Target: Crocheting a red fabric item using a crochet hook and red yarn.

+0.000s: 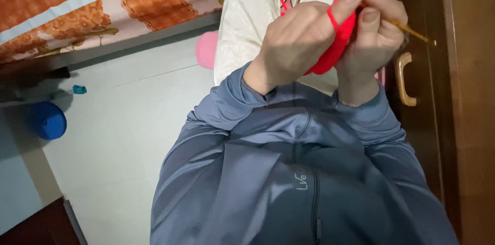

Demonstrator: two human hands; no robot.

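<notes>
Both hands are up close together, working red crochet. Left hand (299,41) is curled around the red crochet piece (335,49), with red yarn (332,18) looped over its forefinger. Right hand (374,36) pinches a gold crochet hook (407,28). Blue yarn ball (47,120) sits on the floor (129,121), far left.

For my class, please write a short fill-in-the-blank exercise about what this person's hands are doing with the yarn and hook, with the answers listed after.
1. The right hand holds a thin, gold-coloured crochet ____.
2. The crocheted piece between both hands is ____ in colour.
3. A strand of yarn loops over a finger of the ____ hand.
4. On the floor at the far left lies a ____ ball of yarn.

Missing words: hook; red; left; blue
</notes>
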